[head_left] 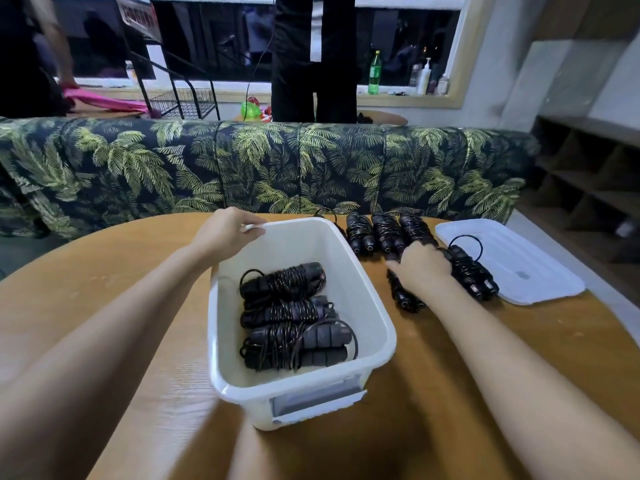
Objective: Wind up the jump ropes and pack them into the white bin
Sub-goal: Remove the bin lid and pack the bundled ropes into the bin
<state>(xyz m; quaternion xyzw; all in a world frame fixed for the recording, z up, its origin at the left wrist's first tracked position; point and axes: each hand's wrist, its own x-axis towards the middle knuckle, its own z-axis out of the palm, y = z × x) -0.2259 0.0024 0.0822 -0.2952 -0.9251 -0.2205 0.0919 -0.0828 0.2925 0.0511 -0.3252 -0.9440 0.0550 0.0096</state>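
Jump rope (405, 299) lies under right fingers (425, 246), grip unclear; left fingers (254, 229) clamp white bin (225, 341).

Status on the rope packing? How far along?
Done: several wound ropes lie in the white bin, and every rope in view looks wound. In hand: the left hand holds the bin's far rim, and the right hand rests on one bundle beside the bin. Left: that bundle plus four more outside still to go in. The white lid is off.
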